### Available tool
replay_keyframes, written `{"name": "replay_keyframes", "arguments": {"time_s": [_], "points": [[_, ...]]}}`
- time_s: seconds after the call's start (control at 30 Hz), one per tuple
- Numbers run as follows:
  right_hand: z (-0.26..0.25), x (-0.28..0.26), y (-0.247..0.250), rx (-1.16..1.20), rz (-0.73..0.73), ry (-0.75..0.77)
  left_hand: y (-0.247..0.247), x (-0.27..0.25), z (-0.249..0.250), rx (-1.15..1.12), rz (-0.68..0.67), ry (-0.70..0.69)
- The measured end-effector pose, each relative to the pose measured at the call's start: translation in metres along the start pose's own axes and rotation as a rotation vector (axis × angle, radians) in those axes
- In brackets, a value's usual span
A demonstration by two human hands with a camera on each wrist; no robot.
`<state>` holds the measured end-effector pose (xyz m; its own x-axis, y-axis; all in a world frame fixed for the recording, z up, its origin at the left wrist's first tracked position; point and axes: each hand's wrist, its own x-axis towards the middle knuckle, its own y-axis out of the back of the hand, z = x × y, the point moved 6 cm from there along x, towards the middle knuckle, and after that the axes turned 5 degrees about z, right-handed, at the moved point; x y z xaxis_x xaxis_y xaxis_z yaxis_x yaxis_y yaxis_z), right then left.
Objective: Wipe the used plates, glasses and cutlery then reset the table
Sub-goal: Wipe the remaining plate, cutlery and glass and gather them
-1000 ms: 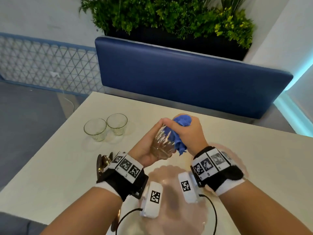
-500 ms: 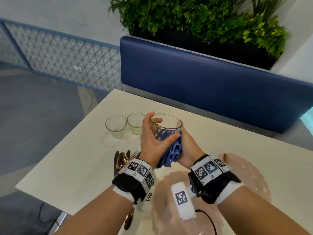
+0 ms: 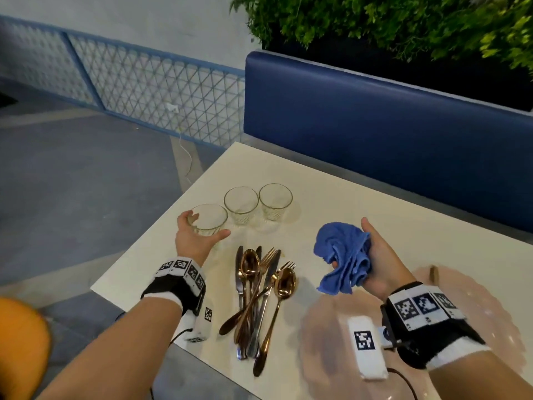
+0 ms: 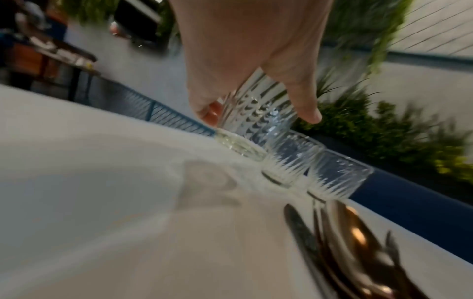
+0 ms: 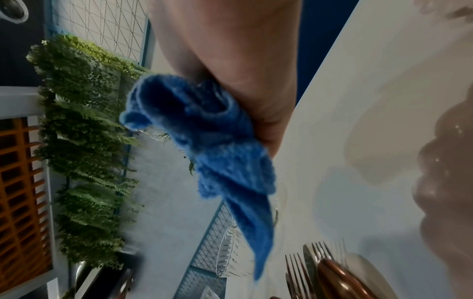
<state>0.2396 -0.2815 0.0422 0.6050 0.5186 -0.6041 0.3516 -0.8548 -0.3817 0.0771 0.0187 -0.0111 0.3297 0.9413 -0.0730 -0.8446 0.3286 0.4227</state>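
My left hand (image 3: 199, 235) grips a clear cut glass (image 3: 208, 220) that stands upright at the table's left side; in the left wrist view the glass (image 4: 256, 117) has its base on the tabletop. Two more glasses (image 3: 241, 204) (image 3: 275, 201) stand in a row right of it. My right hand (image 3: 372, 255) holds a crumpled blue cloth (image 3: 344, 255) above the table, also seen bunched as the cloth (image 5: 212, 145) in the right wrist view. A pile of gold and silver cutlery (image 3: 259, 293) lies between my hands. Pink scalloped plates (image 3: 490, 319) lie under my right wrist.
The cream table (image 3: 360, 203) ends close to my left wrist. A blue padded bench back (image 3: 375, 119) with plants (image 3: 389, 21) above runs behind it. A lattice fence (image 3: 144, 82) and grey floor lie to the left, an orange chair (image 3: 20, 342) at lower left.
The glass has left the cloth: my left hand carried it left and set it beside the other two. My right hand drew the cloth away to the right. The head view swung left.
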Motion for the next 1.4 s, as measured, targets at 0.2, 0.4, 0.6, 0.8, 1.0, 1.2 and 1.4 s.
{"name": "replay_keyframes", "arguments": {"time_s": [0.2, 0.4, 0.6, 0.8, 1.0, 1.2, 1.4], "points": [[0.002, -0.004, 0.019, 0.039, 0.019, 0.006, -0.009, 0.005, -0.016, -0.004, 0.052, 0.066], [-0.009, -0.009, 0.04, 0.064, 0.021, 0.019, -0.012, -0.004, -0.014, 0.018, -0.024, 0.126], [-0.022, -0.025, 0.078, 0.062, 0.122, 0.052, -0.021, -0.067, 0.058, -0.022, 0.233, -0.365], [-0.049, -0.066, 0.161, 0.204, 0.219, 0.202, -0.183, -0.186, 0.135, 0.238, -0.477, -0.788], [-0.058, -0.12, 0.262, 0.344, 0.318, 0.309, -0.314, -0.3, 0.139, 0.736, -1.055, -1.038], [-0.037, -0.15, 0.317, 0.286, 0.435, 0.263, -0.369, -0.335, 0.131, 1.201, -1.122, -1.406], [-0.016, -0.151, 0.34, 0.274, 0.478, 0.191, -0.377, -0.315, 0.135, 1.334, -1.123, -1.252]]}}
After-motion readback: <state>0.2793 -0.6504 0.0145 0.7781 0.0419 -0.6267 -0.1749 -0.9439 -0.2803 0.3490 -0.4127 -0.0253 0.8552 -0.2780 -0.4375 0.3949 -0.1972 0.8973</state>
